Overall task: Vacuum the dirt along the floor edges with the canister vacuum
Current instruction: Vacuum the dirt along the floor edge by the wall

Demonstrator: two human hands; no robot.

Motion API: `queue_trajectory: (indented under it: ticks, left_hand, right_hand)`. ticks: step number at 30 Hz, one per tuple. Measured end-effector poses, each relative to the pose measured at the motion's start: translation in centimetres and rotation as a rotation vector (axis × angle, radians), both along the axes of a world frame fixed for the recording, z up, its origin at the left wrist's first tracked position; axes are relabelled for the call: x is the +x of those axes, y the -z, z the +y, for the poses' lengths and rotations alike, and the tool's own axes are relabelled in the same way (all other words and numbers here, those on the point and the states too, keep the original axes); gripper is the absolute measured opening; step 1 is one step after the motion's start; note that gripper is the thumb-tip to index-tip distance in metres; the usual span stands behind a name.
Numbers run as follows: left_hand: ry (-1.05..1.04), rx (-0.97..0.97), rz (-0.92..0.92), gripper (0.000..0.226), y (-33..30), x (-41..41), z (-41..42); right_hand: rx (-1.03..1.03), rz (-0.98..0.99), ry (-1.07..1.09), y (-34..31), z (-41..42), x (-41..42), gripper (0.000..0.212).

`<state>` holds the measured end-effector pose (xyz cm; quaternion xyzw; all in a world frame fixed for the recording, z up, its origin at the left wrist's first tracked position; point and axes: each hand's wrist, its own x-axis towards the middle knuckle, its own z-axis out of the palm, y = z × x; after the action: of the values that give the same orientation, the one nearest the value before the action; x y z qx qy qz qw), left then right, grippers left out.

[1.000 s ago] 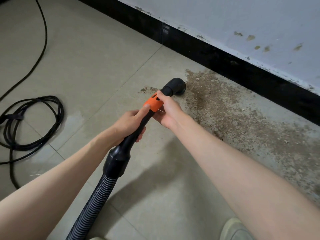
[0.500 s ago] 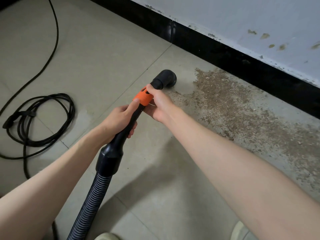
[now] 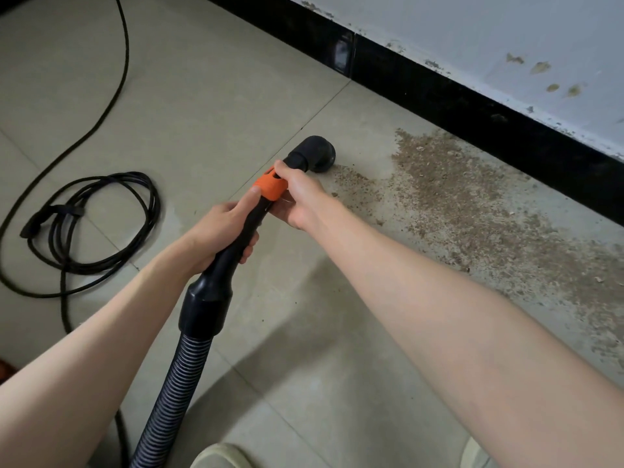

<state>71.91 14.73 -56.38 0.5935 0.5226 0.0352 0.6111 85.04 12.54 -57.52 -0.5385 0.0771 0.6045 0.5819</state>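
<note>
Vacuum hose (image 3: pixel 175 383), ribbed and grey-black, rising from the bottom edge between two pale shoe tips (image 3: pixel 219 456) into a thick black cuff (image 3: pixel 206 305). Beyond the cuff, a slim black wand (image 3: pixel 248 224) slanting up and to the right. Left hand (image 3: pixel 223 231) wrapped round that wand just past the cuff, fingers curled underneath, thumb stretched forward along the top and touching the near edge of an orange collar (image 3: pixel 270 187). Right hand (image 3: pixel 300 197) gripping from the far right side, thumb and fingers closed over the orange collar and the black neck just past it, palm turned toward the left hand. Both forearms bare and reaching forward from the lower corners. Past the right hand, a round black nozzle (image 3: pixel 317 152) angled down onto the beige floor tile (image 3: pixel 202 96), just beyond the fingertips and just beside the near-left fringe of the dirt (image 3: pixel 472 204). Dirt spread as a brown, crumbly band running right and toward the lower right edge, alongside the wall. Off to the left, well apart from the hose, a black power cord (image 3: pixel 91 231) coiled in loose loops, with one strand trailing to the top edge. Farthest back, a black skirting board (image 3: pixel 439 92) crossing diagonally, and above it a pale wall (image 3: pixel 472 28) with chipped paint and a few brownish stains.
</note>
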Motion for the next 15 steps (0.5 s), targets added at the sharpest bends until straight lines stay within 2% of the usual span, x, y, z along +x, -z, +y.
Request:
queue_trajectory:
  ticks: [7,15]
  left_hand:
    - [0.040,-0.040,0.010,0.054,-0.1,0.4,-0.3]
    - [0.077,-0.057,-0.001,0.055,-0.2,1.9,-1.6]
  right_hand:
    - [-0.048,-0.014,0.035,0.0,-0.9,0.4,0.039]
    - [-0.071,-0.012,0.064,-0.3,-2.3,1.8,0.032]
